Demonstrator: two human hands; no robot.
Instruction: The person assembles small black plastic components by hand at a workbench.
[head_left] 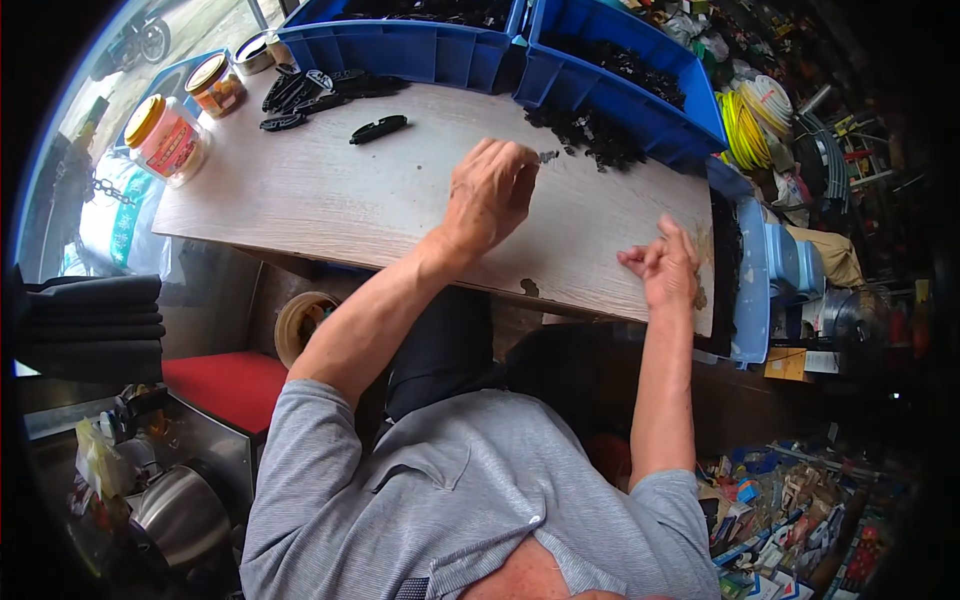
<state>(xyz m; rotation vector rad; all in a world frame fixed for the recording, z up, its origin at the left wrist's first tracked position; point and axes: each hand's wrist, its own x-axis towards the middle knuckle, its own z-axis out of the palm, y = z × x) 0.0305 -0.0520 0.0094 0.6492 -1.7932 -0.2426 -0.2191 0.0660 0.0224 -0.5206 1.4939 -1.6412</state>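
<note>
Small dark piece (548, 157), upper centre, points right, long axis nearly level, just right of the left hand (488, 193); fingers bunched, pinch unclear.

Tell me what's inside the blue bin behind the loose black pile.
Small black parts lie in the blue bin; its bottom and anything buried under the top layer are covered, so can't be seen.

1. Left bin (400, 60) and right bin (620, 110) stand along the far edge of the surface (320, 200).
2. Before the left bin lies a pile of parts (325, 100); nearer, a lone part (378, 129).
3. Before the right bin lie small pieces (590, 140).
4. Left of the pile stand jars (215, 88).
</note>
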